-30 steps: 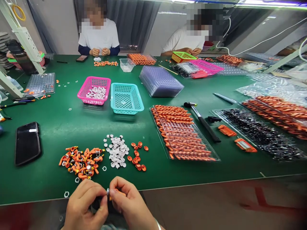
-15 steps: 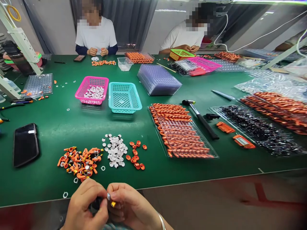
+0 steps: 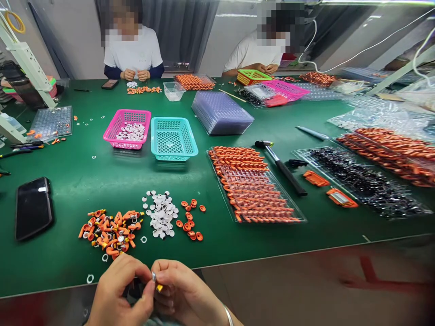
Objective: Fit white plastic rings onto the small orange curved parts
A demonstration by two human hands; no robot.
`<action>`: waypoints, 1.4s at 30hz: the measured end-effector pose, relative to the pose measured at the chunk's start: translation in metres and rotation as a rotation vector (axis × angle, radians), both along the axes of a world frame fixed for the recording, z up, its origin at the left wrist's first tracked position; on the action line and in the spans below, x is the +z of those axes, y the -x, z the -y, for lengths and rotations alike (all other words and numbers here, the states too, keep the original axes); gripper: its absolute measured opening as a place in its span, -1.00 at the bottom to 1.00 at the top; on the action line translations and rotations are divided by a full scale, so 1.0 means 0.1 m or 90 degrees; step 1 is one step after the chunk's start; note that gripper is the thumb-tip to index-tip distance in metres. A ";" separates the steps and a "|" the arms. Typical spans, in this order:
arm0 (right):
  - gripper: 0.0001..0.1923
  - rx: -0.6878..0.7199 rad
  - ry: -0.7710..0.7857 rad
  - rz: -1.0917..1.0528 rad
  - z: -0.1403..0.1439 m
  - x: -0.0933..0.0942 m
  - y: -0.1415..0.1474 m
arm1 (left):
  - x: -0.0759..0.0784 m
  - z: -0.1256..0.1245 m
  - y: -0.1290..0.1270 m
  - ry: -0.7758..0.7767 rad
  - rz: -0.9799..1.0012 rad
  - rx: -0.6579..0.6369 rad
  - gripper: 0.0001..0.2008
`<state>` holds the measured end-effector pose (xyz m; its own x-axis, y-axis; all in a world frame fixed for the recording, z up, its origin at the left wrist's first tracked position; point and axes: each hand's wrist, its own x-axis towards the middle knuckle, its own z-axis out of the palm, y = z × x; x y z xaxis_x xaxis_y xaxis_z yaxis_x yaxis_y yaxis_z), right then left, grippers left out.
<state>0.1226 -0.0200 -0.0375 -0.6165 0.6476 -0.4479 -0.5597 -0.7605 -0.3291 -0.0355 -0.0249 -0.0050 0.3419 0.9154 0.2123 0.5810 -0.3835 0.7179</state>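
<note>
My left hand (image 3: 117, 294) and my right hand (image 3: 185, 292) meet at the near edge of the green table (image 3: 84, 181). Their fingertips pinch one small part (image 3: 155, 280) with a silver cap and a yellow-orange end. Just beyond my hands lie a heap of orange parts (image 3: 110, 231), a patch of white discs (image 3: 161, 215) and a few orange caps (image 3: 189, 219). White rings (image 3: 89, 278) are scattered near the left hand.
A black phone (image 3: 33, 207) lies at left. Pink basket (image 3: 127, 129) and teal basket (image 3: 173, 138) stand mid-table, with trays of orange parts (image 3: 253, 185), a hammer (image 3: 280, 165) and black-part trays (image 3: 360, 181) to the right. Two people sit across the table.
My hands have drawn slightly closer to me and the small part has turned between the fingers. The view has shifted a little; the table items lie unmoved.
</note>
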 end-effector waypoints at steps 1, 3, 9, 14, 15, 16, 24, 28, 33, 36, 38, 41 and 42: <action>-0.78 -0.002 -0.002 0.005 0.00 0.00 0.00 | 0.00 0.00 0.00 0.005 0.002 0.002 -0.87; -0.77 -0.005 -0.007 0.012 0.00 0.00 0.00 | 0.01 0.01 -0.02 0.018 0.012 0.020 -0.86; -0.65 -0.044 -0.046 0.059 0.02 0.00 0.04 | 0.02 0.04 -0.06 0.051 0.052 0.070 -0.84; -0.61 -0.092 -0.088 0.091 0.03 0.01 0.07 | 0.03 0.03 -0.02 0.048 0.038 0.049 -0.84; -0.61 -0.096 -0.090 0.097 0.03 0.02 0.07 | 0.03 0.02 -0.01 0.043 0.028 0.037 -0.84; -0.61 -0.099 -0.089 0.100 0.03 0.02 0.07 | 0.03 0.01 0.00 0.034 0.016 0.023 -0.84; -0.59 -0.091 -0.042 0.099 0.04 0.02 0.07 | 0.07 -0.02 0.03 0.016 -0.005 -0.016 -0.84; -0.59 -0.090 -0.045 0.127 0.04 0.03 0.06 | 0.07 -0.02 0.02 0.006 0.012 -0.009 -0.84; -0.59 -0.076 -0.049 0.131 0.05 0.04 0.06 | 0.06 0.01 0.03 0.048 0.013 0.003 -0.81; -0.59 -0.062 -0.052 0.125 0.06 0.04 0.05 | 0.07 0.01 0.06 0.052 0.009 -0.021 -0.83; -0.59 -0.060 -0.048 0.120 0.06 0.04 0.04 | 0.08 0.00 0.07 0.046 0.005 -0.037 -0.84; -0.59 -0.057 -0.042 0.116 0.06 0.05 0.05 | 0.08 -0.02 0.07 0.043 0.000 -0.043 -0.84; -0.59 -0.055 -0.041 0.117 0.06 0.04 0.06 | 0.09 -0.03 0.06 0.043 -0.001 -0.042 -0.84</action>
